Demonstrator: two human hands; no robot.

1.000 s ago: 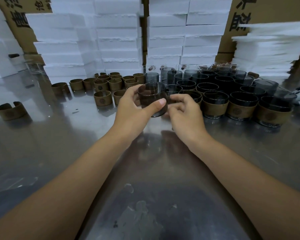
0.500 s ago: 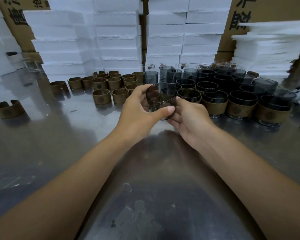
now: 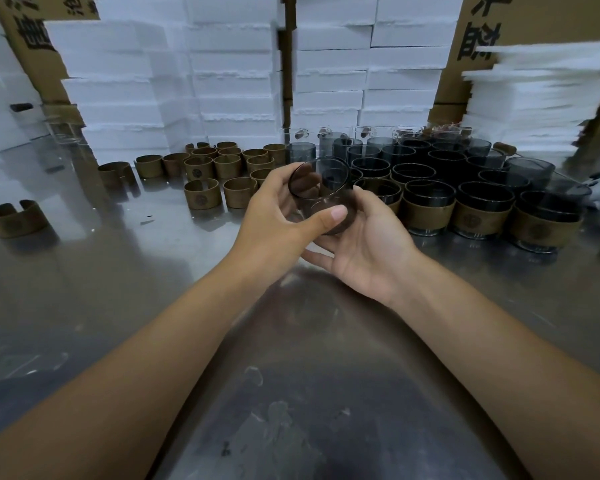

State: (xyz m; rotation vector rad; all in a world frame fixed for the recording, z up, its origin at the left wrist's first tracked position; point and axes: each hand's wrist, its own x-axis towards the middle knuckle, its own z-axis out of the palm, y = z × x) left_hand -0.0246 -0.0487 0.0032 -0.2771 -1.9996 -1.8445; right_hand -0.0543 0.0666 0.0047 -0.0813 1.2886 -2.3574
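Smoke-grey glass, head view: a bare tumbler (image 3: 326,181) is held tilted above the steel table (image 3: 291,358), its mouth turned up and to the left. The left hand (image 3: 274,223) grips it from the left, thumb laid across the near wall and fingers curled round the far side, showing through the glass. The right hand (image 3: 364,244) lies palm up beneath and to the right, fingers cupped under the base and thumb against the right wall. Just behind stand brown bands (image 3: 201,197) on the left, banded glasses (image 3: 428,211) on the right, and white foam boxes (image 3: 229,81) beyond.
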